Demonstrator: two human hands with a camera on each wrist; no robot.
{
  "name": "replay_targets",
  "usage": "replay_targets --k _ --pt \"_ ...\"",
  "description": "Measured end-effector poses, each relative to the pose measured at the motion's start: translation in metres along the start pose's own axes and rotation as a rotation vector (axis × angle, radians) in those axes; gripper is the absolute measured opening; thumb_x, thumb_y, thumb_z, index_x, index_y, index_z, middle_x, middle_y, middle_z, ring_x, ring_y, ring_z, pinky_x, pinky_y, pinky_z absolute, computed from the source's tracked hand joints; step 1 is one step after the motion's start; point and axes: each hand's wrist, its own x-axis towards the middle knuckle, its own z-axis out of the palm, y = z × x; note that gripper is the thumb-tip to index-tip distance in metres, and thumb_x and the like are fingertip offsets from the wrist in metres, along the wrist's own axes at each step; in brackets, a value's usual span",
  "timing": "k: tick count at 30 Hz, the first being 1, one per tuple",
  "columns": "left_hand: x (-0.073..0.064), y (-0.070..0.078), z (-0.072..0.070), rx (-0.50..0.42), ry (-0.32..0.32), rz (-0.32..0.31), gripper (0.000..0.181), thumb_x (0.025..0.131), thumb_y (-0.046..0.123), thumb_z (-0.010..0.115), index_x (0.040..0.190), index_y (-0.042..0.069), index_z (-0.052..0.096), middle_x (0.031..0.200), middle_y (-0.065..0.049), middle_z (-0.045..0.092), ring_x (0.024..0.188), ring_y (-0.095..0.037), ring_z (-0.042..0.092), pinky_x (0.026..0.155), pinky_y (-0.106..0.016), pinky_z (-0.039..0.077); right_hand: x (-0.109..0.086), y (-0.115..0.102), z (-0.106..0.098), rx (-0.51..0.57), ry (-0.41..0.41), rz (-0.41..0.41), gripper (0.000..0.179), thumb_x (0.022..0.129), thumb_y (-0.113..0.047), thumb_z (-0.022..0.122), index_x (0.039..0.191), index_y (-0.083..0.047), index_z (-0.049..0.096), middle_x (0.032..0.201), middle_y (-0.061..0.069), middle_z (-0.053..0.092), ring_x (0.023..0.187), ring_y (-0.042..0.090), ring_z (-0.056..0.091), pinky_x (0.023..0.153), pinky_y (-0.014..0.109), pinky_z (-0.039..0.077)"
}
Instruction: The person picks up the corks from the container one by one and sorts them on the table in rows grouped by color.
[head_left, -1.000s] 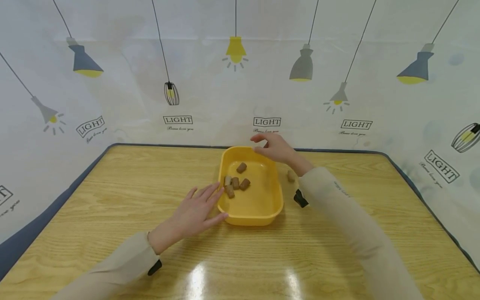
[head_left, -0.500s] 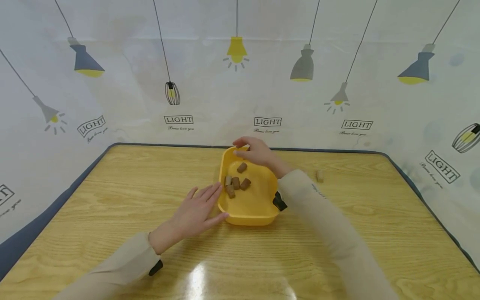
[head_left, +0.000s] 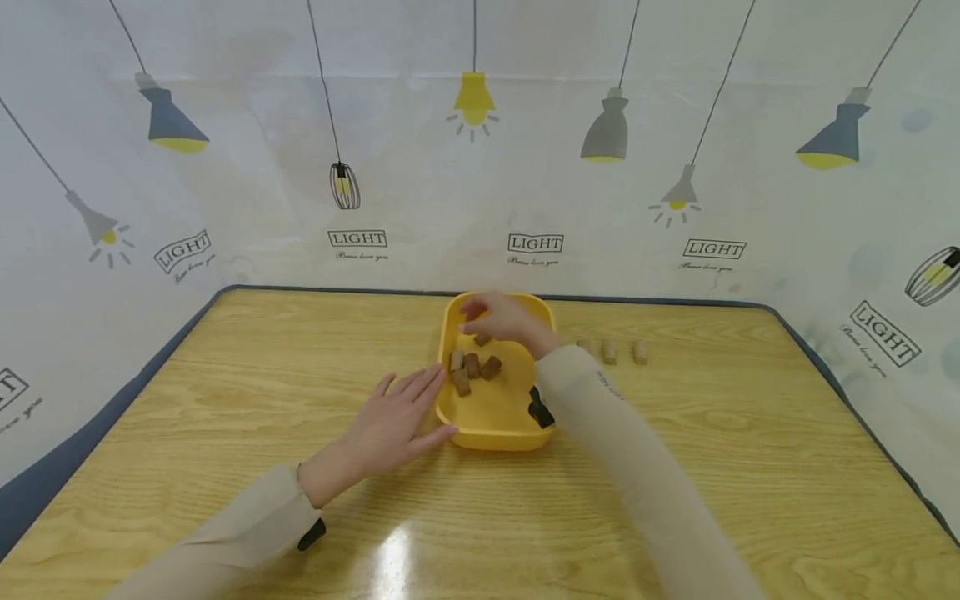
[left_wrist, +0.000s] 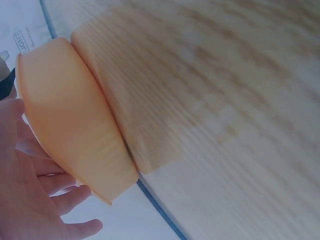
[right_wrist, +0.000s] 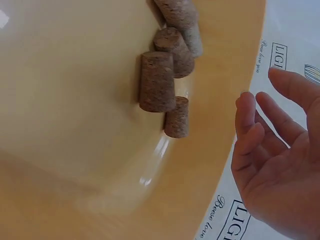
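Note:
A yellow plastic basin (head_left: pixel 498 440) stands near the table's far edge with several brown corks in it, mostly along its left side. My left hand (head_left: pixel 390 427) rests on the basin's left rim with fingers spread; in the left wrist view the fingers (left_wrist: pixel 62 182) lie along that rim. Over the far part of the basin hovers my right hand (head_left: pixel 501 318), its fingers loosely bent and nothing between them. Just below its fingertips is a cork (head_left: pixel 482 340), partly hidden by the hand. Closer to the left hand sits another cork (head_left: pixel 461 382). The right wrist view shows a larger-looking cork (right_wrist: pixel 157 82) inside the basin.
To the right of the basin, three corks stand in a row on the wooden table (head_left: pixel 300 358), one of them a pale cork (head_left: pixel 640 352). A printed wall covering (head_left: pixel 420 192) rises directly behind the table's dark far edge.
My right hand has moved left and down, from the basin's far right rim to over the far cork. Corks right of the basin have come into view from behind the sleeve. The left hand stays put.

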Motion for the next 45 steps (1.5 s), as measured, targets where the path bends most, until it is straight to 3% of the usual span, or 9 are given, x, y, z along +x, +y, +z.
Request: replay_targets --k 7,15,24,45 --pt "0.0 -0.001 0.002 0.006 0.006 0.005 0.073 0.088 0.056 0.035 0.136 0.001 0.032 0.139 -0.011 0.03 0.123 -0.026 0.03 0.095 -0.052 0.021 0.008 0.007 0.013 -0.073 -0.046 0.026 0.034 0.082 -0.016 0.063 0.113 -0.004 0.057 0.106 0.008 0.056 0.079 0.017 0.057 0.066 0.026 0.047" --pt "0.0 -0.001 0.002 -0.002 0.015 0.003 0.074 0.087 0.057 0.036 0.136 0.0 0.032 0.139 -0.012 0.03 0.124 -0.026 0.03 0.096 -0.052 0.021 0.009 0.011 0.022 -0.126 -0.082 0.049 0.036 0.079 -0.016 0.064 0.112 -0.005 0.058 0.104 0.007 0.057 0.086 0.016 0.053 0.075 0.026 0.044" --pt "0.0 -0.002 0.003 0.007 0.027 0.009 0.074 0.087 0.057 0.035 0.135 0.001 0.034 0.138 -0.011 0.032 0.123 -0.025 0.031 0.094 -0.052 0.023 0.008 0.016 0.03 -0.096 -0.124 0.099 0.037 0.082 -0.017 0.063 0.116 -0.005 0.055 0.103 0.008 0.056 0.073 0.017 0.054 0.065 0.025 0.046" --pt "0.0 0.0 0.001 0.005 0.02 0.003 0.073 0.087 0.056 0.038 0.135 0.001 0.034 0.138 -0.011 0.032 0.123 -0.025 0.032 0.095 -0.053 0.022 0.011 0.015 0.036 -0.141 -0.139 0.05 0.036 0.078 -0.012 0.067 0.112 -0.002 0.058 0.09 0.006 0.056 0.067 0.015 0.054 0.06 0.025 0.046"
